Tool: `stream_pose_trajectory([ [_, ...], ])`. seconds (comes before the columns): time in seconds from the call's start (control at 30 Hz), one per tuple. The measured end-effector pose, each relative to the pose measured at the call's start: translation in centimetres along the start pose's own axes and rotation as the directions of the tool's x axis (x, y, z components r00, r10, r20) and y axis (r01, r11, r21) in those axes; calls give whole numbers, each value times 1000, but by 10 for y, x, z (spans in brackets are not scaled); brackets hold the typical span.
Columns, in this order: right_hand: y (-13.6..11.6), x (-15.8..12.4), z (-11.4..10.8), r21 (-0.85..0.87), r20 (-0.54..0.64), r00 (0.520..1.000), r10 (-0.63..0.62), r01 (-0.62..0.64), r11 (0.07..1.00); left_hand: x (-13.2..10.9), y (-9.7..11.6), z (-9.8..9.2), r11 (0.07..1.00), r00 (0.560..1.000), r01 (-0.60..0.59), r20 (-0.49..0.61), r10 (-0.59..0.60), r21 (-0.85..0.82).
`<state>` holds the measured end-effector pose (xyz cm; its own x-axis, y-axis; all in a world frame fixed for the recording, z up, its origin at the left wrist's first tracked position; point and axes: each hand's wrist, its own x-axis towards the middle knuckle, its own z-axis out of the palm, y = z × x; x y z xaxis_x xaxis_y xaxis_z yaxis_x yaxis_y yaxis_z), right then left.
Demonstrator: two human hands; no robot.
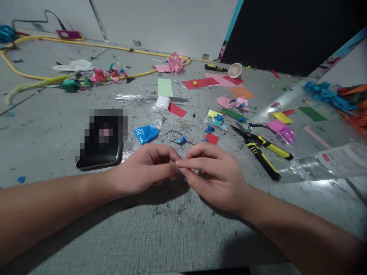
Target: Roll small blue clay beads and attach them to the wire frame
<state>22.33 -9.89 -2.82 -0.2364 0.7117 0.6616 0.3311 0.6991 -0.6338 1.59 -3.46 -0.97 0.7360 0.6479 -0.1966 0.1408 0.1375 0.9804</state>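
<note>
My left hand (146,168) and my right hand (213,172) meet at the middle of the grey table (160,229), fingertips pinched together. Between them is a tiny bluish piece (180,165) that I cannot make out. Both hands are closed in a pinch. Just beyond them lie a bent wire loop with a blue bit (176,137), a blue plastic bag (146,133) and a red paper square (211,138).
A phone (100,154) lies left of my left hand. Yellow-handled pliers (262,149) lie to the right, with clear plastic packaging (329,162) beyond. Coloured paper scraps, thin wires (143,98), a yellow cable (86,44) and a small bowl (235,70) are scattered farther back.
</note>
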Motion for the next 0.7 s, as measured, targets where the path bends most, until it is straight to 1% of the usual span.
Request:
stream_pose_trajectory([
  [0.07, 1, 0, 0, 19, -4, 1000, -9, 9, 1000, 0, 0, 0, 999, 1000, 23, 0, -23, -26],
  [0.13, 2, 0, 0, 34, 2, 1000, 7, -7, 999, 0, 0, 0, 1000, 1000, 11, -4, -11, -17],
  [0.27, 3, 0, -2, 76, 34, 999, 40, -43, 996, -3, 1, 1, 989, 992, -119, -17, 121, 82],
  [0.33, 3, 1, -4, 114, 60, 997, 53, -59, 992, -4, 2, 1, 977, 986, -161, -15, 165, 138],
  [0.4, 4, 4, -5, 161, 95, 991, 98, -112, 981, -4, 2, 1, 964, 982, -184, -15, 190, 191],
  [0.43, 4, 5, -6, 189, 115, 983, 141, -161, 969, -4, 2, 1, 957, 979, -194, -13, 202, 217],
  [0.5, 5, 8, -6, 254, 163, 952, 257, -292, 922, -4, 1, 1, 937, 973, -220, -10, 231, 273],
  [0.57, 7, 9, -5, 324, 204, 906, 372, -421, 848, -4, -1, 2, 914, 966, -242, -11, 260, 325],
  [0.7, 10, 8, -3, 388, 276, 801, 532, -599, 700, -5, -5, 4, 883, 956, -259, -25, 292, 393],
])
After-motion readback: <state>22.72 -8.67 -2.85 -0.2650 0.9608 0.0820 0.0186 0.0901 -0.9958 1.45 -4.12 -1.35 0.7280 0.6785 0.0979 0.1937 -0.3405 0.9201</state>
